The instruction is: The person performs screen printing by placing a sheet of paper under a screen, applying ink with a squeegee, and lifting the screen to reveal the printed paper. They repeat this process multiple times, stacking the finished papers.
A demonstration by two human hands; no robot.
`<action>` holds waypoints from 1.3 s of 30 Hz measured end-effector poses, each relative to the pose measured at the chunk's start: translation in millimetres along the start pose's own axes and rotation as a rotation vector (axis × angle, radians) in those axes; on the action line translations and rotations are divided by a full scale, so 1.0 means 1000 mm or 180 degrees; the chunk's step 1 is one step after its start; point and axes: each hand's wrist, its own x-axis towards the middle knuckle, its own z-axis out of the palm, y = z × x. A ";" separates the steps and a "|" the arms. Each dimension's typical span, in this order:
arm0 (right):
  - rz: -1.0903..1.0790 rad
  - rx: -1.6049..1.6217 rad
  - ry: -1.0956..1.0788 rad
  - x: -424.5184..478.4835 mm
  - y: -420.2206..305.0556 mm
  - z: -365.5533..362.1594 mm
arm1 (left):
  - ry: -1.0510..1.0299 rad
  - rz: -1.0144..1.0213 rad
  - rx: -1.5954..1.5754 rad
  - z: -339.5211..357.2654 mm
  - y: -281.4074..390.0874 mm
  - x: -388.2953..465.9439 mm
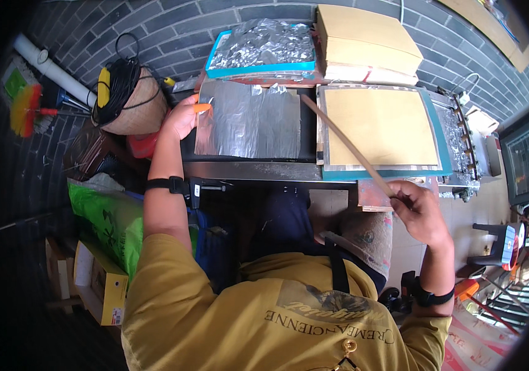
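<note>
My left hand [184, 116], with orange covers on some fingertips, is at the left edge of a thin, wrinkled sheet of silvery foil [246, 123]. The foil lies flat on a dark work surface. My right hand [415, 208] holds one end of a long, thin wooden stick [350, 146] between thumb and fingers. The stick slants up to the left across a sheet of tan paper [380, 125], its far tip near the foil's upper right corner. Beneath the tan paper are a pale sheet and a teal board [439, 134].
A blue tray [259, 70] heaped with foil scraps and a tall stack of tan paper [366, 41] stand by the brick wall. At left is a woven basket [139, 104] with black cable. A metal clamp [195, 192] hangs at the front edge.
</note>
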 end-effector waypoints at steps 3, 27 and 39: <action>-0.0059 -0.0433 -0.0355 0.023 -0.015 0.012 | 0.0095 -0.0100 0.0267 -0.013 -0.004 0.004; 0.0652 0.0853 -0.0554 0.055 -0.023 0.067 | 0.1306 -0.0319 0.1041 -0.027 -0.019 -0.003; 0.0701 0.1130 -0.0456 0.070 -0.021 0.084 | 0.1751 0.0023 0.0993 -0.016 -0.028 -0.007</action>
